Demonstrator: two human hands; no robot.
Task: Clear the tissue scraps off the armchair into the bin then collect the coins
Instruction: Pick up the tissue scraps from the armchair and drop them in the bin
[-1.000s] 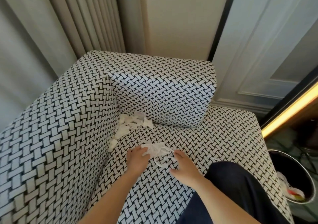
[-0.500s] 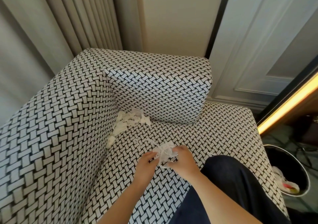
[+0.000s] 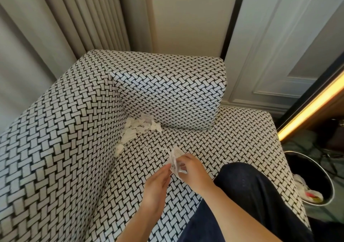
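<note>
A tissue scrap (image 3: 174, 160), long axis 12-to-6 o'clock, is pinched by the right hand (image 3: 193, 173); the left hand (image 3: 156, 186) is laid flat against it.

left grip (image 3: 156, 187) fingers straight, right grip (image 3: 193, 173) pinching

The bin (image 3: 315, 169) sits half hidden behind the armchair (image 3: 65, 148), its contents blurred.

Matt woven-print cloth armchair (image 3: 78, 148), thin crinkled paper tissue scraps (image 3: 138, 129), glossy bin (image 3: 314, 174)
</note>
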